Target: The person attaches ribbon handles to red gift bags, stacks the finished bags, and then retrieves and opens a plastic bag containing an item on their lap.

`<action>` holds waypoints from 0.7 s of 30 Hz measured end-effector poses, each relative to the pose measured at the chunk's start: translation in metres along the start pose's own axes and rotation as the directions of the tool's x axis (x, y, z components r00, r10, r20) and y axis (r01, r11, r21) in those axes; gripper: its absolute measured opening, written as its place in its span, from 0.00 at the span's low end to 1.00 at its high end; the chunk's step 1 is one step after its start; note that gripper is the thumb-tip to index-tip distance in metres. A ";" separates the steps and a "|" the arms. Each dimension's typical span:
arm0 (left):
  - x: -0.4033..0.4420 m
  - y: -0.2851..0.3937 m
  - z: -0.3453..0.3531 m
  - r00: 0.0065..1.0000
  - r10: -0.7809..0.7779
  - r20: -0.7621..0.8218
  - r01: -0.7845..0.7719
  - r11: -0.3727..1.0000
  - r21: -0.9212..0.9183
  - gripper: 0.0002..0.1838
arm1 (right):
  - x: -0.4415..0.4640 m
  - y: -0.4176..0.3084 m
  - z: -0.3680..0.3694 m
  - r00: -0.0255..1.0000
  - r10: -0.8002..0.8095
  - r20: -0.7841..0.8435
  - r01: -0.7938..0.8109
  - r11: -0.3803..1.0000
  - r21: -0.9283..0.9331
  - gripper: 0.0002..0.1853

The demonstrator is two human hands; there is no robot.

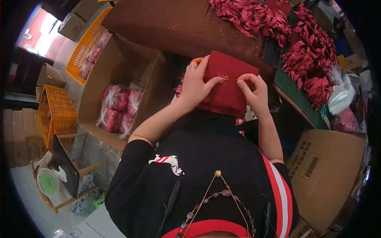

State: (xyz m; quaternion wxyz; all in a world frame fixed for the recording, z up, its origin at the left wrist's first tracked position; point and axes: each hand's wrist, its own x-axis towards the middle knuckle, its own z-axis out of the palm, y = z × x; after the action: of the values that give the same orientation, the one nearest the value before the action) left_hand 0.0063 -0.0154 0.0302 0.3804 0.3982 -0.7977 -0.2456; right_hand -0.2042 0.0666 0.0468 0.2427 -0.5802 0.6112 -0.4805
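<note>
A dark red, flat rectangular piece (226, 89), perhaps cloth or card, rests above my lap, with a small knot of gold cord (224, 78) near its middle. My left hand (194, 81) wears a ring and grips the left edge of the piece, its thumb laid across the front by the cord. Orange shows at its fingertips, too unclear to name. My right hand (255, 92) is over the right side of the piece, thumb and forefinger pinched together. Whatever lies in that pinch is too small to make out.
Ahead stands a brown-covered surface (170, 27) with a heap of red ribbon-like strips (254, 20). More strips (309, 59) lie right, above a cardboard box (325, 178). An open carton (95, 95) on the left holds bagged red bundles (115, 107), near orange crates (59, 111).
</note>
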 end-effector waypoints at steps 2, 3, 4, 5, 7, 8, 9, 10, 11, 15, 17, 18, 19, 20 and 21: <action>-0.001 0.000 0.001 0.999 0.027 -0.034 -0.023 0.992 0.125 0.41 | 0.002 0.005 0.005 0.999 0.029 -0.014 -0.029 0.999 0.030 0.06; -0.002 0.000 0.002 0.997 0.058 -0.060 -0.041 0.968 0.246 0.40 | 0.002 0.008 0.007 0.998 0.066 -0.010 -0.065 0.997 0.044 0.07; -0.002 -0.002 0.005 0.997 0.058 -0.059 -0.041 0.968 0.246 0.40 | 0.002 0.010 0.008 0.995 0.103 -0.007 -0.102 0.993 0.058 0.07; -0.004 -0.005 0.009 0.994 0.079 -0.072 -0.058 0.966 0.253 0.40 | 0.002 0.010 0.009 0.995 0.104 -0.008 -0.104 0.993 0.057 0.07; -0.005 -0.008 0.014 0.991 0.101 -0.083 -0.077 0.963 0.258 0.40 | 0.002 0.010 0.010 0.988 0.152 -0.022 -0.151 0.986 0.066 0.08; -0.006 -0.008 0.015 0.989 0.117 -0.096 -0.088 0.961 0.261 0.38 | 0.002 0.011 0.011 0.988 0.154 -0.024 -0.152 0.986 0.066 0.08; -0.007 -0.007 0.015 0.985 0.132 -0.109 -0.099 0.960 0.264 0.37 | 0.003 0.012 0.011 0.991 0.133 -0.026 -0.131 0.990 0.057 0.08; -0.006 -0.007 0.013 0.985 0.133 -0.107 -0.101 0.960 0.263 0.37 | 0.002 0.013 0.011 0.993 0.111 -0.028 -0.110 0.993 0.048 0.09; -0.004 -0.007 0.011 0.988 0.108 -0.107 -0.084 0.974 0.209 0.35 | 0.002 0.012 0.012 0.993 0.111 -0.029 -0.110 0.993 0.048 0.09; 0.001 0.001 0.002 0.988 -0.117 -0.104 0.102 0.985 -0.143 0.25 | 0.002 0.006 0.013 0.980 0.198 0.001 -0.198 0.976 0.089 0.09; 0.004 -0.009 0.003 0.986 -0.147 -0.079 0.127 0.967 -0.219 0.22 | 0.003 0.009 0.013 0.977 0.210 0.015 -0.211 0.976 0.055 0.08; 0.005 -0.014 0.004 0.983 -0.174 -0.056 0.150 0.944 -0.294 0.19 | 0.003 0.015 0.012 0.992 0.129 0.004 -0.129 0.992 -0.018 0.08; 0.005 -0.018 0.006 0.983 -0.175 -0.057 0.151 0.944 -0.293 0.19 | 0.004 0.020 0.011 0.999 0.045 -0.002 -0.045 0.995 -0.092 0.08; 0.005 -0.021 0.008 0.979 -0.201 -0.021 0.177 0.907 -0.382 0.17 | 0.007 0.022 0.009 0.999 0.045 -0.001 -0.045 0.995 -0.092 0.08; 0.005 -0.021 0.009 0.975 -0.223 0.018 0.205 0.860 -0.467 0.15 | 0.010 0.021 0.007 0.987 -0.124 -0.104 0.093 0.959 -0.268 0.07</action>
State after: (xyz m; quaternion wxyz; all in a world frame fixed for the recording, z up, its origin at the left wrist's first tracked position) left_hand 0.0066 -0.0308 0.0127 0.4499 0.3857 -0.6591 -0.4630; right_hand -0.2103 0.0518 0.0285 0.0997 -0.6099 0.6501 -0.4420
